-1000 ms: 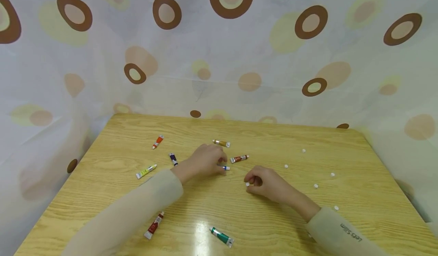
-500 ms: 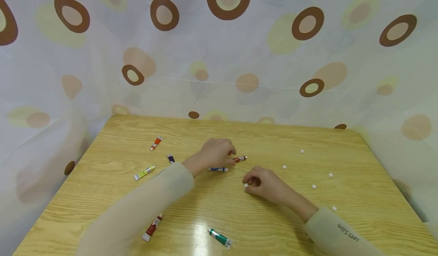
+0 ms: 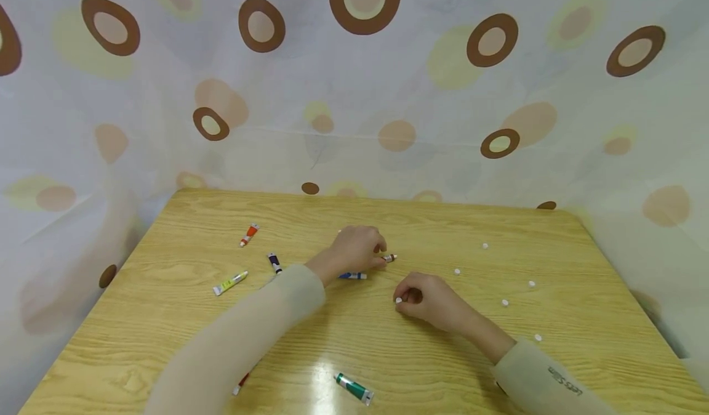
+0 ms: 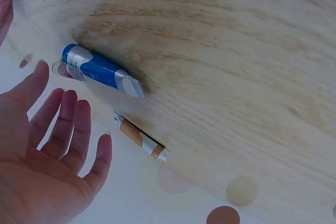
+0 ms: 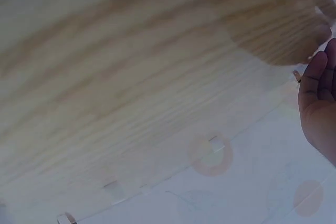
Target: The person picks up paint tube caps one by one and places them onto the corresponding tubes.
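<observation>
My left hand point(image 3: 357, 249) hovers over a red-brown paint tube point(image 3: 390, 258) and hides most of it. In the left wrist view its fingers are spread and loosely bent, with a gap between the thumb and that tube. Just in front of the hand lies a blue paint tube point(image 3: 352, 276), plainer in the left wrist view point(image 4: 100, 68). An ochre paint tube point(image 4: 139, 134) lies beyond, mostly covered by the hand in the head view. My right hand point(image 3: 434, 301) pinches a small white cap point(image 3: 398, 300) between thumb and fingers, low over the table.
Orange point(image 3: 250, 235), purple point(image 3: 274, 263) and yellow point(image 3: 230, 283) paint tubes lie at left. A green tube point(image 3: 353, 389) is near the front; the left sleeve mostly covers a red tube point(image 3: 241, 383). Several white caps point(image 3: 504, 303) are scattered at right. A patterned curtain point(image 3: 343, 95) borders the table.
My left hand has left the blue tube and shifted right to the red-brown tube. The right hand keeps its pinch on the cap almost in place. The head view has drifted slightly.
</observation>
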A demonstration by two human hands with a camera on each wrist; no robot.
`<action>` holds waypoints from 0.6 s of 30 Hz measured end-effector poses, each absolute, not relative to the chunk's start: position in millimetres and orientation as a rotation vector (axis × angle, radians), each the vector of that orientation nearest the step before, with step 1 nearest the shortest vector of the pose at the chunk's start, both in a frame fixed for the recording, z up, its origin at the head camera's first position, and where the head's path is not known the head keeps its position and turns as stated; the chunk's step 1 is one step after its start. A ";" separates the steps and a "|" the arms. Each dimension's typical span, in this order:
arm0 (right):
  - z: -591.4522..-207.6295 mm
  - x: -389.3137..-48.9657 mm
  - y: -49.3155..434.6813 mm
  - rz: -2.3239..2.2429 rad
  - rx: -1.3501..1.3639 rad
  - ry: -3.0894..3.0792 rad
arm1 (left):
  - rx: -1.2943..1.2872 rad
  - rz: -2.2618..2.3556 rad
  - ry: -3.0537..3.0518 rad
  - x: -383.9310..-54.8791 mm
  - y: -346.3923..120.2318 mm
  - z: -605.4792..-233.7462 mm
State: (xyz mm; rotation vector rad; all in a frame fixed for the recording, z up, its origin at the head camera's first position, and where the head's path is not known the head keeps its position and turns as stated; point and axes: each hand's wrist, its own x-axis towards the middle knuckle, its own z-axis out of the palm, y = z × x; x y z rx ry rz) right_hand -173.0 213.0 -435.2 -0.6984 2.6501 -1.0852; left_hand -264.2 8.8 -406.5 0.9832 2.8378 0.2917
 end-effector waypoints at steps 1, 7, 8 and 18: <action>-434.5 -172.8 213.4 -1.090 -0.696 2.650 | 0.974 0.292 2.835 -264.0 9.4 -406.6; -426.3 -171.5 215.4 -1.089 -0.666 2.672 | 0.958 0.289 2.843 -265.3 12.9 -408.7; -424.6 -171.3 215.8 -1.089 -0.658 2.678 | 0.958 0.290 2.844 -266.0 13.7 -409.3; -407.2 -167.1 222.1 -1.102 -0.635 2.723 | 0.970 0.271 2.839 -270.7 20.5 -415.7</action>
